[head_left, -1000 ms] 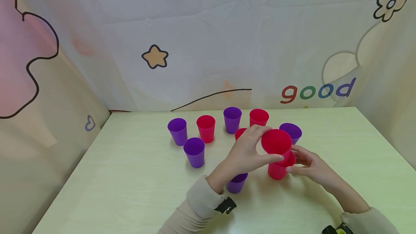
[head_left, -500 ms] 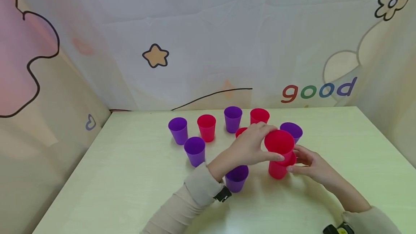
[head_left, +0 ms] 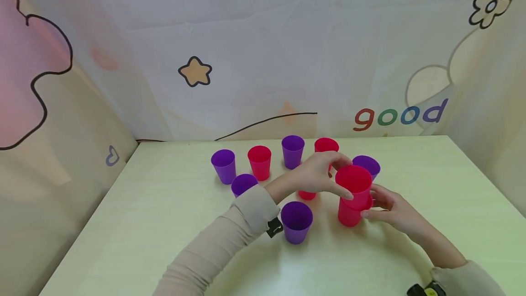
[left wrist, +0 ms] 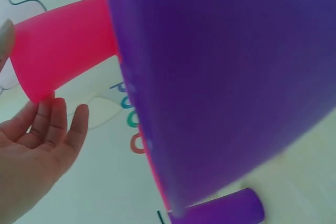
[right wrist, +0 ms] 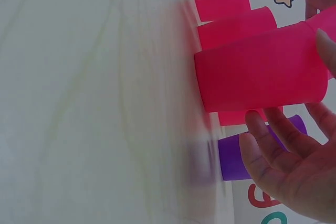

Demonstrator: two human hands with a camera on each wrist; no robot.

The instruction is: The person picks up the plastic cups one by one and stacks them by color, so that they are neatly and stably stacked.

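Observation:
An upper red cup point(head_left: 354, 179) sits partway inside the rim of a lower red cup point(head_left: 349, 217), both upright on the table. My left hand point(head_left: 314, 173) is beside the upper cup, its thumb over the near side and its fingers spread loosely at the rim; the left wrist view shows the fingers relaxed around the cup's wide end. My right hand point(head_left: 392, 207) holds the lower cup from the right, thumb in front and fingers behind. In the right wrist view its thumb lies against that cup near the rim.
A purple cup point(head_left: 297, 227) stands below my left wrist. Behind are more purple cups point(head_left: 223, 168) and red cups point(head_left: 260, 163); my left arm partly covers some. Another purple cup point(head_left: 366, 164) stands behind the stack. A printed cloth point(head_left: 246, 58) backs the table point(head_left: 123, 232).
The upper red cup has shifted slightly right and settled into the lower one. My left fingers have loosened and drawn a little away from it. My right hand has stayed in place.

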